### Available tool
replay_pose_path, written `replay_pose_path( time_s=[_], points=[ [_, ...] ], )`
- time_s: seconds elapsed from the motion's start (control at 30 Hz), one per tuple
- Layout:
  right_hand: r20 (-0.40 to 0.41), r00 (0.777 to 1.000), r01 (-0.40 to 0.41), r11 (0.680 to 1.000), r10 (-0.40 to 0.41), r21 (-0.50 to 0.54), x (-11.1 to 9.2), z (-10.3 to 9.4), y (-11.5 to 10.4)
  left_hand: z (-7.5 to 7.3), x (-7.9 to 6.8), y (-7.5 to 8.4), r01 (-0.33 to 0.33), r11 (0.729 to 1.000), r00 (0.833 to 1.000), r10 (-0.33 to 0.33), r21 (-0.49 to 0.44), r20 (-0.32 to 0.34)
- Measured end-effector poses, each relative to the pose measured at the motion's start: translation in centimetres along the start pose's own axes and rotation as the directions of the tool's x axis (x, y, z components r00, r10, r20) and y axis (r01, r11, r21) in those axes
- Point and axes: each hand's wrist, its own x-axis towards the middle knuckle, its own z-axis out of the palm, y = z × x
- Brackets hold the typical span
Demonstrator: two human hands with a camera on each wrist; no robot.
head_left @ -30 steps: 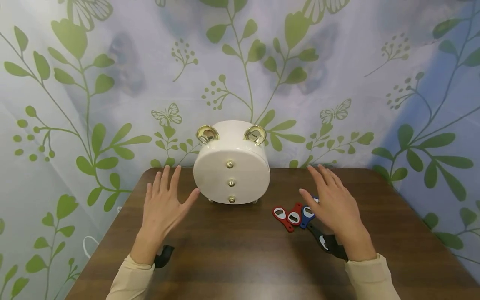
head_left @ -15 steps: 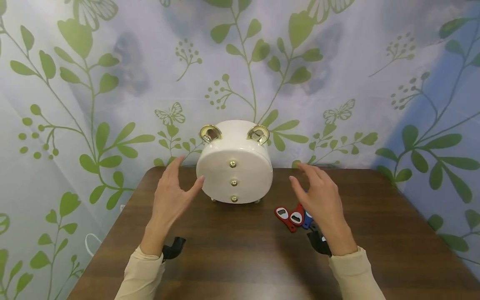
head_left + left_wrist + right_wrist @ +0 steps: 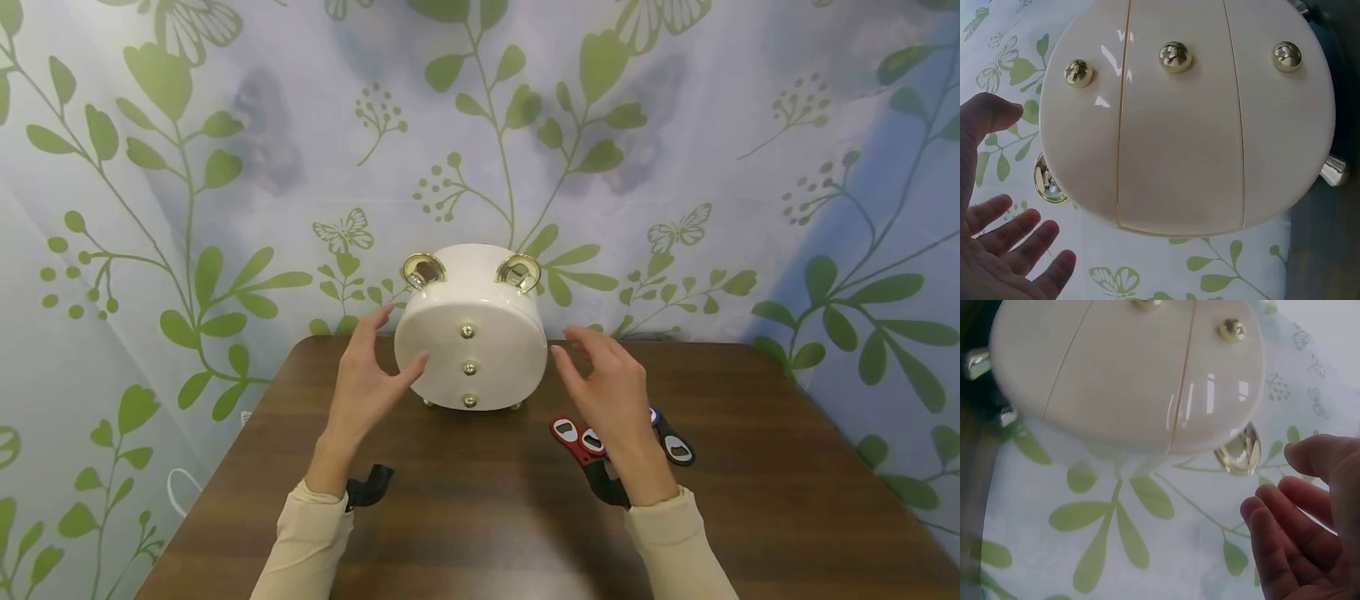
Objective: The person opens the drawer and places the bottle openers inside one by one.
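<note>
A glossy cream-white rounded drawer box [image 3: 495, 358] stands at the back of the table on small gold feet. It has two gold ear-shaped pieces on top and three gold knobs down its front. Seams between the knobs show in the left wrist view, all closed. My left hand [image 3: 367, 379] hovers by its left side, thumb and fingers spread, in front of its edge in the head view. On the other side, my right hand [image 3: 611, 387] is held with fingers slightly bent and thumb apart. Neither wrist view shows contact with the box [image 3: 1179, 137].
Several bottle openers lie on the table beneath the right hand: a red one [image 3: 568, 435] and a black one [image 3: 677, 448] show, others are partly hidden. A leaf-patterned curtain [image 3: 480, 125] hangs behind the brown table [image 3: 465, 517]. A white cord [image 3: 174, 492] is at left.
Both hands have moved inward toward the sides of the box, and their fingers have bent a little. The box and bottle openers stay put; the head view has shifted slightly.
</note>
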Motion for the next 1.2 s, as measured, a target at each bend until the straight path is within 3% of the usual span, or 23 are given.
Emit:
replay_pose_path(
  time_s=[0.6,0.97,1.2],
  points=[
    [0.009,0.999,0.036,0.997,-0.036,0.066,0.6,3.8,-2.2,3.4,1.6,-1.1,-0.094,0.992,0.996,0.093,-0.081,-0.013],
    [0.005,0.999,0.039,0.991,-0.04,0.125,1.2,5.6,-3.3,4.2,2.2,-1.5,-0.13,0.986,0.992,0.129,-0.102,-0.012],
    [0.001,1.0,0.022,0.984,-0.022,0.176,1.5,7.2,-4.0,4.0,2.3,-1.4,-0.102,0.992,0.995,0.103,-0.075,-0.001]
  ],
)
